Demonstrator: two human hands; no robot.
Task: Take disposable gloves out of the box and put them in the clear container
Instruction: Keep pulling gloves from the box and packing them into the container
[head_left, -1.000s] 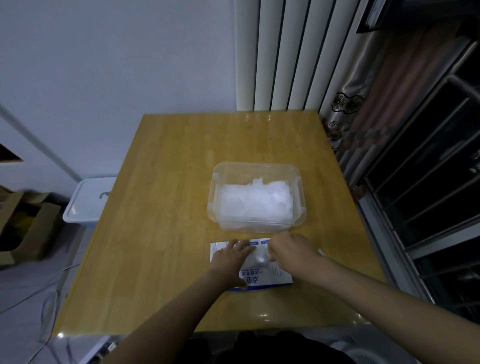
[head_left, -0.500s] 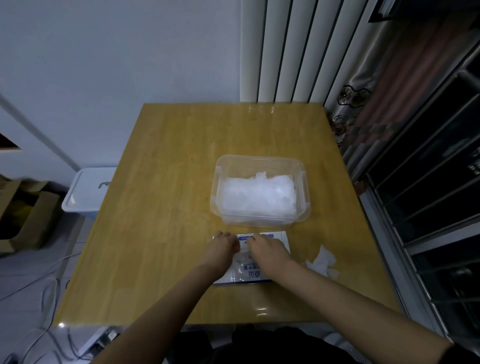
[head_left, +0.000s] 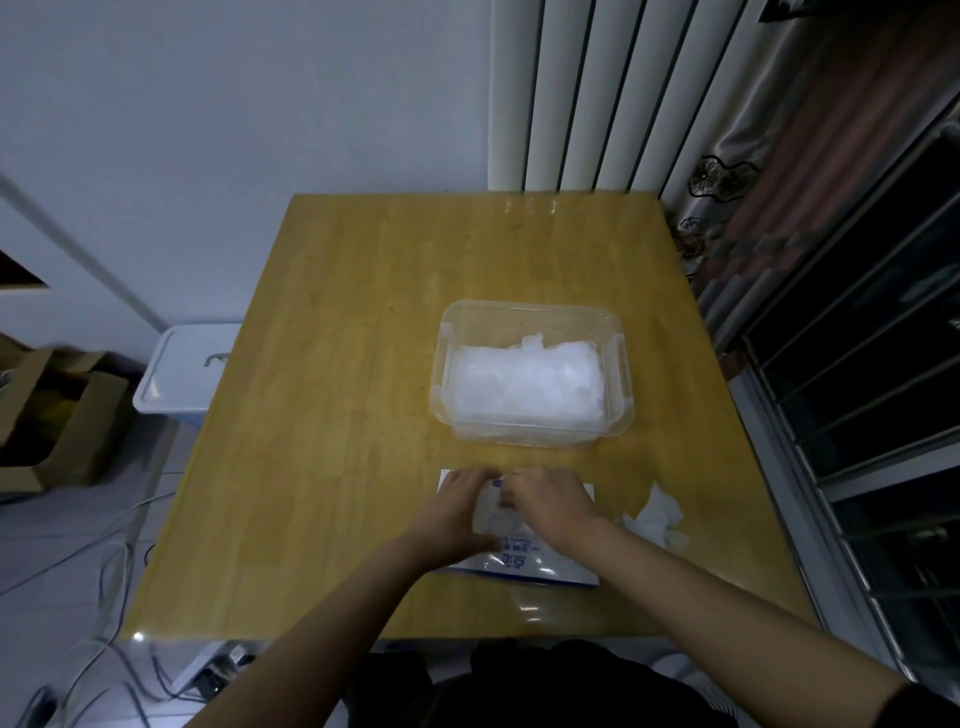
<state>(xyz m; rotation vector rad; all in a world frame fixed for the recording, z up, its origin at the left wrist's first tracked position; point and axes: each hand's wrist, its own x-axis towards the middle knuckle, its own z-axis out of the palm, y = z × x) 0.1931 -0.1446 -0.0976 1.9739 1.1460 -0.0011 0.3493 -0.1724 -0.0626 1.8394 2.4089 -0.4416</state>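
**Desk:** Item one, the source?

**Operator:** I logged the glove box, blue and white, flat at the near edge of the counter. It lay just in front of the clear container, I judged for a short carry.

**Desk:** Hands?

**Operator:** The left hand rested on the box's left half with its fingers fairly straight. I judged it was pinning the box against the pull. The right hand was at the opening, fingers bent down. I could not tell whether they pinched anything.

**Desk:** Stock?

**Operator:** A white heap of gloves lay inside the container. One loose glove lay on the counter just right of the box.
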